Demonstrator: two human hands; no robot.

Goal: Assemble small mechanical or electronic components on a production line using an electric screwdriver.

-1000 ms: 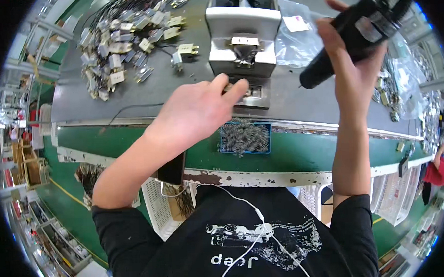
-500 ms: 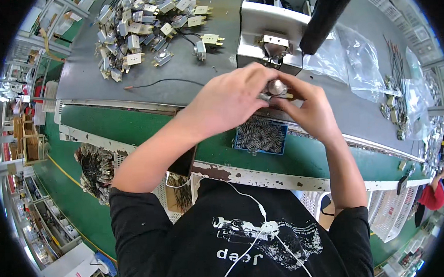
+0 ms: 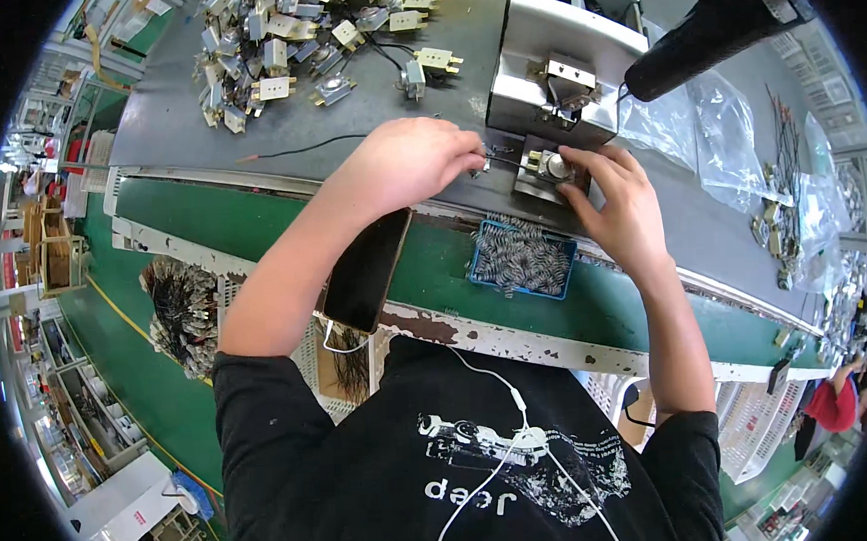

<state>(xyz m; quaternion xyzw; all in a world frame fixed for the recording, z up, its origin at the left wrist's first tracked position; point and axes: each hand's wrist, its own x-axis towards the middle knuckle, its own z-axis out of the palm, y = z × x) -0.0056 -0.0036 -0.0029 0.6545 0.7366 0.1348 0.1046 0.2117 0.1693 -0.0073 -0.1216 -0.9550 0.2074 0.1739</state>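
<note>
My right hand (image 3: 619, 200) holds a small metal part (image 3: 555, 167) with a round silver top between thumb and fingers. The part sits on a metal block (image 3: 534, 187) at the edge of the grey bench. To its left, my left hand (image 3: 424, 157) is closed in a pinch. A thin black wire (image 3: 302, 148) runs behind that hand and shows again between its fingertips and the part. The exact grip on the wire is partly hidden by the fingers.
A metal screw feeder (image 3: 541, 68) stands behind the block, beside a black electric screwdriver (image 3: 695, 51). Finished-looking metal assemblies (image 3: 274, 55) pile up at far left. Nearer are a blue tray (image 3: 568, 276) of springs and a phone (image 3: 366, 273). Plastic bags (image 3: 723, 132) lie right.
My hands were together over the part; the left has drawn away to the left. The part now rests on the block under my right hand. The whole view has shifted slightly.
</note>
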